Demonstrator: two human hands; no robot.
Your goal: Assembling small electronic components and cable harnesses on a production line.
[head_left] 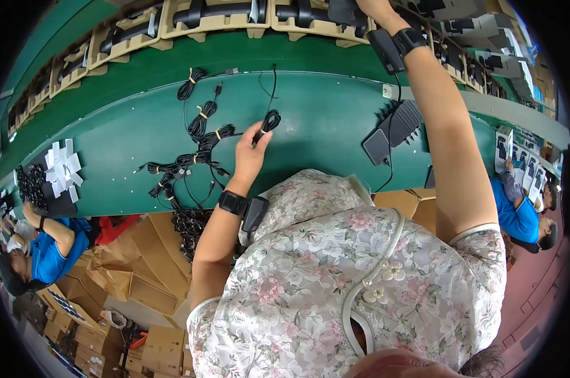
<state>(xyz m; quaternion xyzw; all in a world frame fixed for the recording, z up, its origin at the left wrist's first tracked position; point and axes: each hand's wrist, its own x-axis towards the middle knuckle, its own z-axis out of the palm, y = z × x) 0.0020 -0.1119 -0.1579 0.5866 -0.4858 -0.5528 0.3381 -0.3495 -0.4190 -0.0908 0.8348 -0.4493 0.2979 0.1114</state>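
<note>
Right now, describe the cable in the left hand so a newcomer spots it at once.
Over the middle of the green table, find the left hand. In its grip is a looped black cable. Unlike the tied bundles lying to its left, this one is held.

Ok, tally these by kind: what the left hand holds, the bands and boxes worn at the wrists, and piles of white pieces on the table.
Coiled black cable in the left hand: 1
Black wrist bands: 2
Black boxes beside the bands: 2
Pile of white pieces: 1
Total: 6
</note>
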